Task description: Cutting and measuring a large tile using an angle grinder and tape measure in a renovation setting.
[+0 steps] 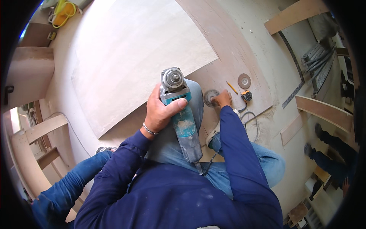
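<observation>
My left hand (162, 110) is wrapped round a teal and grey angle grinder (183, 122), held over my lap. Its bare spindle faces up, with no disc fitted. To the right, my right hand (223, 99) has its fingers closed at the edge of a grey disc (209, 98) lying on the brown board; the fingertips are partly hidden. Close beyond that hand lie a yellow pencil (231, 87), a tape measure (247, 95) and a brown abrasive disc (244, 81).
A large pale slab (141, 42) lies on the brown board (236, 53) ahead of me. The grinder's cord (256, 126) loops right of my knee. Wooden frames stand left (44, 131) and right (324, 113). Other people's legs show at the left (72, 187) and right (331, 160).
</observation>
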{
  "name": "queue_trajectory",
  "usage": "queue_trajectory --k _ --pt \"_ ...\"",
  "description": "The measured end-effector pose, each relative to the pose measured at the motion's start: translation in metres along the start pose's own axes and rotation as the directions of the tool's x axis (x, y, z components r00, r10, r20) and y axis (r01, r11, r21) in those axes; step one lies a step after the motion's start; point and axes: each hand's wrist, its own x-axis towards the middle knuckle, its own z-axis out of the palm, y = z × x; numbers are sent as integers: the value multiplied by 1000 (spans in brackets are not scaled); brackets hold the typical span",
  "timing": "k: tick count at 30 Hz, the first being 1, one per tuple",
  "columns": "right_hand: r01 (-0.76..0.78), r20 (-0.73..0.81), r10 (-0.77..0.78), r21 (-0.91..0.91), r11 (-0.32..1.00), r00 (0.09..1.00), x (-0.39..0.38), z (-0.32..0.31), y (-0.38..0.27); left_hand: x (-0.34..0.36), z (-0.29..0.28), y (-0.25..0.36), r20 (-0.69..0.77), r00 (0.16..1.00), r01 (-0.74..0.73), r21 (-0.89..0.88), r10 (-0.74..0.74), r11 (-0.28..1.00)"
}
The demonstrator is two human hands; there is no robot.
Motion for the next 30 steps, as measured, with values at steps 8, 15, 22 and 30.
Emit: queue_trajectory --k 8,15,22,30 --pt "-260 424 -17 587 767 905 8 -43 20 -1 -11 -5 26 999 -22 14 22 1000" --pt "-45 13 -357 996 -80 934 -46 -203 -19 -1 -9 -5 65 997 -22 -112 29 993" --pt "-203 50 -841 977 -72 539 -125 -273 -114 1 -7 -9 75 996 -43 -111 51 993" --pt "604 195 -630 181 776 751 -213 -274 -207 4 -8 -14 1 992 -127 -82 128 988"
